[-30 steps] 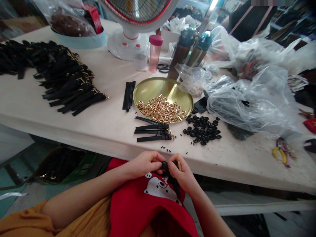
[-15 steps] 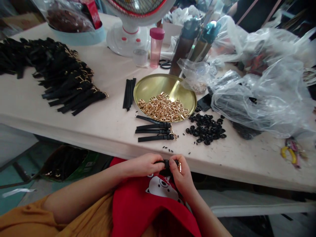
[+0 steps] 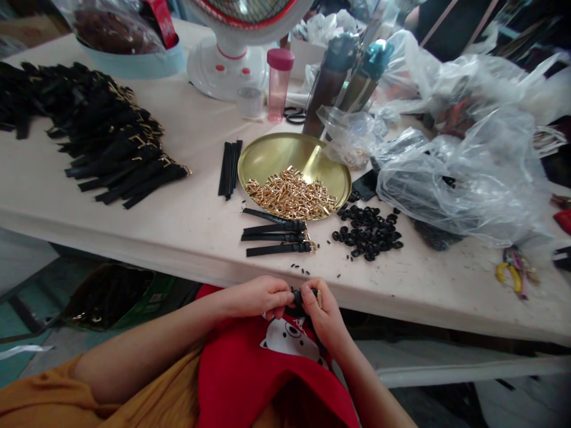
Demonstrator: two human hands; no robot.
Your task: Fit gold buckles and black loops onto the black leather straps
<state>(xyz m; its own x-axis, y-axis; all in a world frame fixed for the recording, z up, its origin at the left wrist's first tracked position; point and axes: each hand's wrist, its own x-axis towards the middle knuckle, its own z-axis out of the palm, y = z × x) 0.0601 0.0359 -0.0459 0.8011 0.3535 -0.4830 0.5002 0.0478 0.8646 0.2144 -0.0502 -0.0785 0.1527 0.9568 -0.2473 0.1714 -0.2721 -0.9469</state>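
Just off the table's front edge, my left hand [image 3: 256,297] and my right hand [image 3: 323,315] pinch a black watch strap [image 3: 298,300] together, above my lap. A small gold buckle [image 3: 319,299] shows at my right fingertips. Most of the strap is hidden by my fingers. On the table, a brass tray [image 3: 294,142] holds a heap of gold buckles [image 3: 292,193]. Several black straps with buckles [image 3: 276,238] lie in front of it, and black rubber loops [image 3: 366,233] are scattered to its right. Neither hand touches the table.
A long rows of buckled black straps [image 3: 107,139] fills the table's left side. Plain strap pieces [image 3: 229,169], a fan base [image 3: 223,74], bottles [image 3: 328,89], plastic bags [image 3: 459,178] and yellow-handled pliers [image 3: 511,276] stand around. A red bear-print cloth [image 3: 285,342] covers my lap.
The strap's long end, hanging below my hands a second ago, no longer shows. My fingers stay closed around the strap, and the table has shifted slightly left in view.
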